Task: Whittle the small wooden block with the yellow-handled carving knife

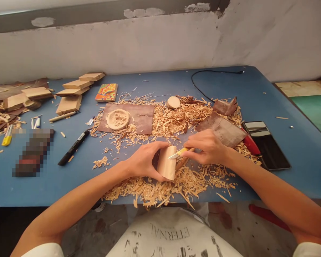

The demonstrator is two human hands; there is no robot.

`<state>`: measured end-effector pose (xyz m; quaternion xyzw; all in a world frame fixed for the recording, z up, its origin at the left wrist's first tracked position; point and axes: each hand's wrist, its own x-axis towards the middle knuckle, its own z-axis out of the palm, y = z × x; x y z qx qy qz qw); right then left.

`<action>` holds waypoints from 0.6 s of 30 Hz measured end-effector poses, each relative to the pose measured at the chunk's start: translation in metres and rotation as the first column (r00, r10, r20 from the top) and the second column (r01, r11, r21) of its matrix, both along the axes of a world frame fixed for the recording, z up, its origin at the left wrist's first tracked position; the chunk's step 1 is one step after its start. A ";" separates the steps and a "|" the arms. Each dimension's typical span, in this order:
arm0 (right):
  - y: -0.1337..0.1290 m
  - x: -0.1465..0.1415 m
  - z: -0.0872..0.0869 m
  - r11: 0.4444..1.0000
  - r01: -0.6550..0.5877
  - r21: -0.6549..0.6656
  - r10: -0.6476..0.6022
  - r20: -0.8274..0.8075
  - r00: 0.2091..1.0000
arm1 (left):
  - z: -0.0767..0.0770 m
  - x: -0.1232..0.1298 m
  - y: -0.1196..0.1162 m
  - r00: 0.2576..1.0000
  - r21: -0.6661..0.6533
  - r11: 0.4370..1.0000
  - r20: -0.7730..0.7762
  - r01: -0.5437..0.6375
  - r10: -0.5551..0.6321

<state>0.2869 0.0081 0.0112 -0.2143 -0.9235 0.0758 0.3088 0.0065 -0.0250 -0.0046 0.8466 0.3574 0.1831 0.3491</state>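
Observation:
My left hand (146, 160) is closed round a small pale wooden block (166, 162), thumb on the near end and fingers at the far end. In my right hand (207, 146) is a yellow-handled craft knife (182, 151), its blade lying against the block's right side. The block is tilted above the table's front part. Curled wood shavings (155, 191) lie heaped beneath and around both hands. Beyond them a round carved wooden disc (118, 119) rests on a brown sandpaper sheet (141, 117). A round wood slice (173, 102) sits on more shavings.
The blue table (160, 78) also bears a phone (267, 146), folded sandpaper (222, 128), a black cable (203, 73) and a black marker (74, 147). Several wooden blocks (69, 103), a patterned box (106, 92) and another yellow knife (7, 135) are at left. A wall (149, 46) stands behind.

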 end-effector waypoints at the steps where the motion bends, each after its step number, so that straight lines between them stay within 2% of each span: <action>1: 0.001 0.000 0.000 1.000 0.000 0.004 0.000 0.001 1.000 | 0.000 0.000 0.000 1.000 0.002 1.000 0.005 -0.001 0.001; 7: 0.002 0.002 -0.001 0.996 0.019 0.082 -0.020 0.012 1.000 | -0.001 0.000 0.000 1.000 0.018 1.000 0.020 0.003 -0.003; 12: 0.010 0.010 -0.009 0.987 0.068 0.144 -0.073 0.032 0.997 | 0.000 -0.001 0.000 1.000 0.010 1.000 0.010 -0.016 0.015; 15: 0.028 0.026 -0.013 0.949 0.278 0.150 -0.288 0.045 0.957 | 0.000 -0.002 0.001 1.000 -0.002 1.000 -0.018 0.026 -0.026; 17: 0.040 0.038 -0.012 0.863 0.479 0.163 -0.485 0.000 0.874 | 0.000 -0.003 0.001 0.998 -0.002 0.999 -0.028 0.047 -0.047; 18: 0.044 0.041 -0.010 0.842 0.515 0.159 -0.520 -0.010 0.854 | 0.000 -0.003 0.002 0.998 -0.003 0.999 -0.027 0.049 -0.049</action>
